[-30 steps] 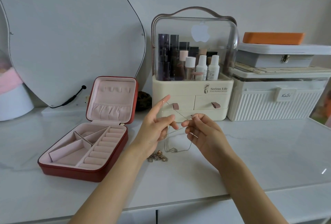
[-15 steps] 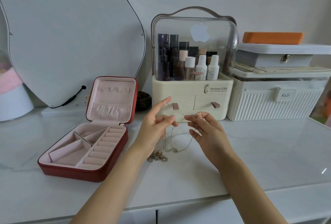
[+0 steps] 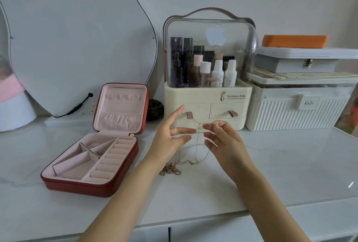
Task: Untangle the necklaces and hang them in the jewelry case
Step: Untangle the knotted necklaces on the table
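A thin silver necklace chain [image 3: 196, 145] runs between my two hands and sags in loops down to the white tabletop. My left hand [image 3: 168, 141] is held up with its fingers spread and straight, and the chain lies over its raised index finger. My right hand [image 3: 222, 141] pinches the chain between thumb and index fingertip, its other fingers loosely extended. A small heap of gold-toned jewellery [image 3: 170, 171] lies on the table under my left wrist. The red jewelry case [image 3: 93, 187] stands open at the left, with a pink lining and a row of hook tabs in its upright lid [image 3: 121, 106].
A cream cosmetics organizer [image 3: 208, 104] with bottles under a clear dome stands right behind my hands. To its right is a ribbed white storage box [image 3: 296, 114] with boxes stacked on top. A curved mirror [image 3: 81, 38] leans at the back left. The table's front edge [image 3: 193, 220] is near.
My left hand's fingers have opened from a curled hold to spread and straight. My right hand has shifted slightly right, and the chain is now drawn out between the two hands.
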